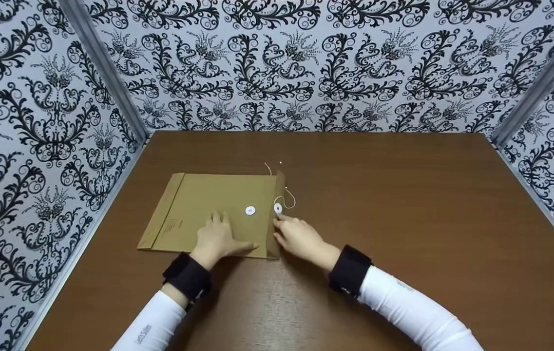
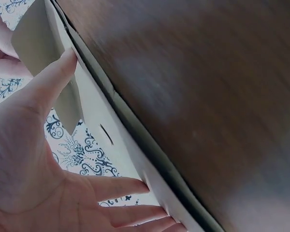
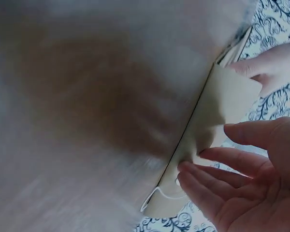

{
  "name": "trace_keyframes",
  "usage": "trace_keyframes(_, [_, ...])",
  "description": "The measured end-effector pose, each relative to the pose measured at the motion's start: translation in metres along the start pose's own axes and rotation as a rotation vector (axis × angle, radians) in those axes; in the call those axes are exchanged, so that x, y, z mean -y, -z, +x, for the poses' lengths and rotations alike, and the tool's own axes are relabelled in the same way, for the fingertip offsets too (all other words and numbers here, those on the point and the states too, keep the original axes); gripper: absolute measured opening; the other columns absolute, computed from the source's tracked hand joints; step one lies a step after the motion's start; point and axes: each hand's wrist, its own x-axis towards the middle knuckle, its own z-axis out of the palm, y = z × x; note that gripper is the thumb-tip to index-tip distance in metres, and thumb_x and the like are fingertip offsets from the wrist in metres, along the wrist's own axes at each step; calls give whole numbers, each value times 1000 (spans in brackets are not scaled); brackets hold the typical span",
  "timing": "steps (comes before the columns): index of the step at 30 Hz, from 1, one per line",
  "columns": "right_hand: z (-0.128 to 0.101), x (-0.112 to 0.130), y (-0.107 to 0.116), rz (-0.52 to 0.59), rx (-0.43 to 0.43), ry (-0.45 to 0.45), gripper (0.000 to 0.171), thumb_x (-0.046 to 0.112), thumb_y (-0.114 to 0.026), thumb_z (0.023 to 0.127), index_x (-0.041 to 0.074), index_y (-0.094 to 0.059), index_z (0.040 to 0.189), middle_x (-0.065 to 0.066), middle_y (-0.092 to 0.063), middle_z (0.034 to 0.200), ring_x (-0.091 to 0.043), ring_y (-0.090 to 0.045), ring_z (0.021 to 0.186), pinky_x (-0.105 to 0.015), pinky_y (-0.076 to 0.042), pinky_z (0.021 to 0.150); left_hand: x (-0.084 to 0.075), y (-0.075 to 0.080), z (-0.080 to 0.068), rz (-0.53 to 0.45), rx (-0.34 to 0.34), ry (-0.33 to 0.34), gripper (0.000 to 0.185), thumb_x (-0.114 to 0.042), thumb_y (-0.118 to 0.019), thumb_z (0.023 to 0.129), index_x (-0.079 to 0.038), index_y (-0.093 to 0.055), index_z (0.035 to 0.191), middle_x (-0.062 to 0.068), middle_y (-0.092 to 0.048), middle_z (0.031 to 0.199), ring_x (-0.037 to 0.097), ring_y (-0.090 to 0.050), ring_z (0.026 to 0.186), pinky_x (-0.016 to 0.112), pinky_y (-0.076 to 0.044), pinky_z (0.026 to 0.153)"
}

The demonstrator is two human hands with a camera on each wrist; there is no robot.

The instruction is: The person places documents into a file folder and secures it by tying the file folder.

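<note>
Envelope (image 1: 208, 209): flat on table (image 1: 403, 219), left of centre.
Left hand (image 1: 216, 239): fingers straight, pressing envelope.
Right hand (image 1: 301, 239): fingers apart at flap (image 1: 279, 195), apparently touching near string (image 1: 289, 197); no grip.

— What lies there?
— A flat tan kraft-paper envelope (image 1: 208, 214), its flap (image 1: 279, 214) at the three o'clock end, standing slightly open.
— Fastening?
— Two round white paper discs (image 1: 250, 210), one on the body, one on the flap, with a thin pale string (image 1: 289, 197) trailing loose, apparently unwound.
</note>
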Motion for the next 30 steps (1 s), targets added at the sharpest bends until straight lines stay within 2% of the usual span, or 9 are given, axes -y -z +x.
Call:
trace_keyframes(3, [-2, 5, -3, -105, -14, 9, 30, 14, -68, 96, -5, -69, 120, -23, -65, 137, -41, -75, 97, -49, -62, 76, 0, 0, 0, 6, -1, -1, 124, -75, -75, 72, 12, -37, 151, 40, -35, 157, 51, -42, 145, 61, -54, 100])
trace_keyframes(7, [-3, 7, -8, -173, -12, 37, 30, 15, -69, 96, -4, -68, 119, -21, -66, 136, -36, -74, 98, -45, -63, 75, 1, -1, -1, 11, -6, -3, 123, -74, -75, 72, 12, -37, 151, 40, -35, 157, 51, -42, 145, 61, -54, 100])
trace_keyframes(12, [-3, 9, -14, -206, -5, 72, 19, 14, -69, 94, -1, -70, 105, -17, -68, 119, -32, -74, 92, -43, -63, 73, 0, -3, -1, 7, -8, -14, 124, -74, -75, 72, 13, -37, 151, 40, -35, 157, 51, -41, 146, 61, -54, 99])
trace_keyframes(15, [-2, 9, -14, -216, 9, 77, 17, 15, -70, 94, 0, -71, 102, -14, -67, 110, -32, -73, 89, -43, -63, 71, 0, -3, -1, 3, 1, -12, 124, -74, -74, 73, 12, -35, 152, 40, -33, 158, 51, -39, 148, 61, -53, 101])
trace_keyframes(19, [0, 10, -11, -203, 51, 70, 15, 15, -70, 93, 0, -71, 96, -14, -67, 107, -33, -72, 89, -45, -62, 71, 2, -2, -1, 8, 3, -24, 120, -73, -73, 75, 12, -37, 151, 39, -35, 157, 51, -41, 146, 62, -54, 99])
trace_keyframes(25, [2, 10, -5, -145, 130, 33, 16, 16, -69, 95, 2, -70, 87, -17, -70, 95, -37, -72, 89, -50, -60, 72, 10, 7, 1, 48, 3, -99, 96, -61, -70, 86, 12, -47, 144, 38, -47, 148, 52, -52, 134, 62, -54, 97])
trace_keyframes(30, [3, 10, -2, -128, 153, 38, 17, 18, -71, 94, 2, -70, 88, -16, -70, 95, -36, -71, 90, -50, -60, 73, 17, 15, 12, 75, 27, -217, 73, -46, -68, 94, 8, -52, 140, 32, -53, 144, 50, -53, 133, 63, -49, 104])
